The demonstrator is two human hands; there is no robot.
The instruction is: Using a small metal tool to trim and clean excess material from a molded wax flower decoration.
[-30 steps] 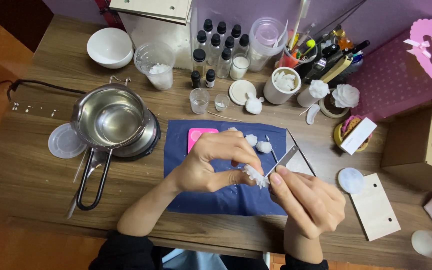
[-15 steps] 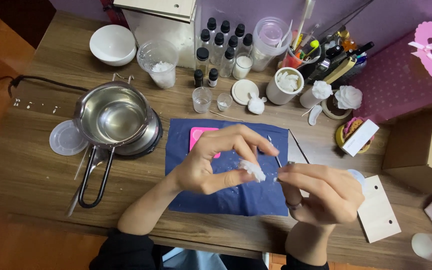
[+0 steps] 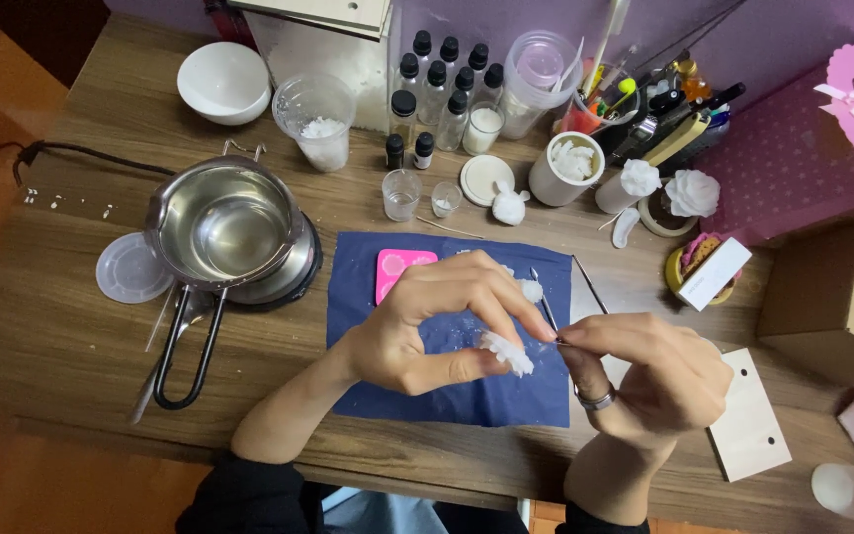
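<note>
One small white wax flower (image 3: 506,351) is pinched betw. thumb and fingertips of the left hand (image 3: 427,326), held just above the blue cloth (image 3: 387,381), near its right edge. Fingers of the right hand (image 3: 659,381) are closed together, tips meeting the left fingertips at the flower; whether a thin tool is clamped in them cannot be told. A ring is worn on that hand. On the cloth, behind the left hand, a pink mould (image 3: 399,269) is laid, w/ another white flower piece (image 3: 531,290) and thin metal picks (image 3: 549,309) beside it. Left of the cloth, a steel pot (image 3: 224,227) is set on a burner. Behind the cloth, small black-capped bottles (image 3: 437,84) are grouped. Right of the cloth, a pale wooden tag (image 3: 748,420) is seen.
</note>
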